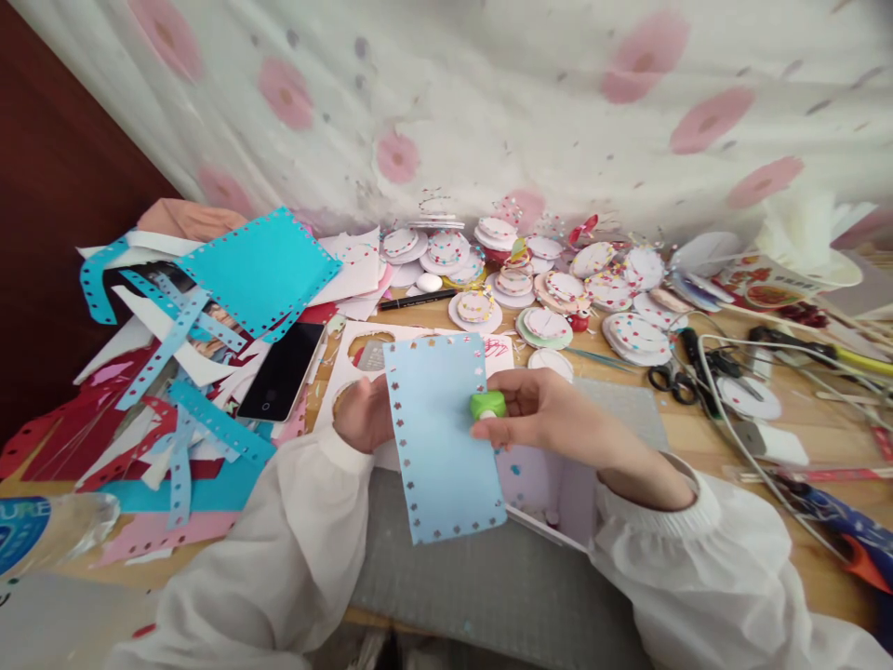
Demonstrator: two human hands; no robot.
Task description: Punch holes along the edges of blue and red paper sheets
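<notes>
A light blue sheet of paper (443, 447) stands tilted in front of me, with small flower-shaped holes along its edges. My left hand (363, 415) holds it at the left edge; most of these fingers are hidden behind the paper. My right hand (558, 414) is closed around a small green craft punch (486, 404), which sits on the sheet's right edge. Below the paper and my right hand is a shallow white box (578, 493) with tiny blue cut-outs inside.
At left lie punched paper scraps (167, 354), a bright blue sheet (261, 270), a phone (283, 372) and a plastic bottle (56, 530). Decorated white discs (446, 249) line the back. Scissors (673, 380), a white cable (726, 437) and tools are at right. A grey mat (446, 577) lies in front.
</notes>
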